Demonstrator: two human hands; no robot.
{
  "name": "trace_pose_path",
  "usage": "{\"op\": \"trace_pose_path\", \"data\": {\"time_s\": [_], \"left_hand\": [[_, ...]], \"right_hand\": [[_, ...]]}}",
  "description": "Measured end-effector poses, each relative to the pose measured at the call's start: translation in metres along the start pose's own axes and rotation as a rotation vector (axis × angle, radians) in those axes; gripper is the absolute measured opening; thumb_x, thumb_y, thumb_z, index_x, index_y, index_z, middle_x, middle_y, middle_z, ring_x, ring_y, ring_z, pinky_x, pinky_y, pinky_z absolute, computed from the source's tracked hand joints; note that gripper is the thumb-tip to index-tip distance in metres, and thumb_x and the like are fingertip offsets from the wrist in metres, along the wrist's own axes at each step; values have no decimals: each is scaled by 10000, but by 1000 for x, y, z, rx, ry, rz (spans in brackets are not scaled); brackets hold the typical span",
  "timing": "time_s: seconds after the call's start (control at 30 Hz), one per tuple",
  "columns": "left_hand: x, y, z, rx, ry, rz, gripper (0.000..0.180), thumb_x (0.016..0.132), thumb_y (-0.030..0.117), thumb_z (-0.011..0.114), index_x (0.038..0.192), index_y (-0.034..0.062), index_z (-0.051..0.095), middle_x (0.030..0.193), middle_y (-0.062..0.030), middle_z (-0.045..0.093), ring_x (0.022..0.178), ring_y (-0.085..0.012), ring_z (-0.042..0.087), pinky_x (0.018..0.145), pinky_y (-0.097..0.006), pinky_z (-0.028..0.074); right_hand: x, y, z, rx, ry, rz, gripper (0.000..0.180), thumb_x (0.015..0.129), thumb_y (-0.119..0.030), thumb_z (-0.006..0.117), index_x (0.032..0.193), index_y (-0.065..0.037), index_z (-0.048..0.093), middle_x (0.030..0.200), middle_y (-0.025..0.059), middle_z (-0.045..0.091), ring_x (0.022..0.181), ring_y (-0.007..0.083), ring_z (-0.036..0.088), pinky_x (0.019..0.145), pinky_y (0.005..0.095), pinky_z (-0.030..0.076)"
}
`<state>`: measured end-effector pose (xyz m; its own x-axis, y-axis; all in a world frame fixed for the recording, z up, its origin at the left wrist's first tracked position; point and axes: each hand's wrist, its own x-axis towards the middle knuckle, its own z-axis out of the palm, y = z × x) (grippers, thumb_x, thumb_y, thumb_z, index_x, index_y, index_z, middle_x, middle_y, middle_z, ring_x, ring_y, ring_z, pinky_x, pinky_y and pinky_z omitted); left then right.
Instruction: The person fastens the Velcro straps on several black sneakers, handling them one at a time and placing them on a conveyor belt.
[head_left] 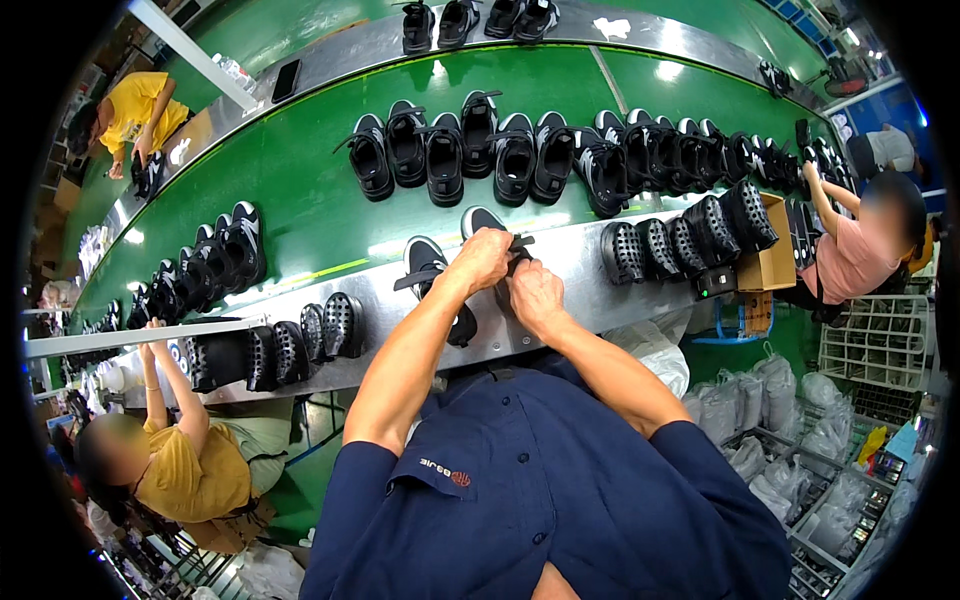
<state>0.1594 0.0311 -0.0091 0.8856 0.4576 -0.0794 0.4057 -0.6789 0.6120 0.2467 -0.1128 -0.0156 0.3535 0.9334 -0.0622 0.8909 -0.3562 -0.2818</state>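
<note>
A black sneaker with a pale toe (482,219) rests on the metal ledge in front of me, largely covered by my hands. My left hand (484,260) is closed on its dark strap, fingers bent in. Just to the right, my right hand (538,298) is closed on the same sneaker near its opening, the fingertips partly hidden. A second black sneaker (424,257) lies left of the first, partly behind my left forearm, with its strap sticking out sideways.
Several sneakers (444,160) stand on the green belt (310,165) beyond the ledge (580,270). Black studded shoe forms (688,245) line the ledge at right, more (331,325) at left, with a cardboard box (772,255) at far right. Co-workers (200,465) work on both sides.
</note>
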Motion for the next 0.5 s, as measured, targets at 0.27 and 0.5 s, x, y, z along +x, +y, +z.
{"op": "trace_pose_path", "data": {"time_s": [0.27,0.5], "left_hand": [[-60,34,30,-355,255,-505,1115,741,155,876,1640,92,220,1029,-298,687,1023,-448,675,948,-493,530],[-29,35,48,-111,308,-784,691,832,29,671,1462,-87,411,937,-255,737,892,-443,727,792,-512,582]], "right_hand": [[-5,29,-19,385,8,9,467,883,-132,730,1266,85,575,1177,304,641,1142,456,614,924,532,508],[35,31,26,141,-71,35,287,854,-155,702,1060,25,614,917,245,713,870,452,703,810,532,563]]}}
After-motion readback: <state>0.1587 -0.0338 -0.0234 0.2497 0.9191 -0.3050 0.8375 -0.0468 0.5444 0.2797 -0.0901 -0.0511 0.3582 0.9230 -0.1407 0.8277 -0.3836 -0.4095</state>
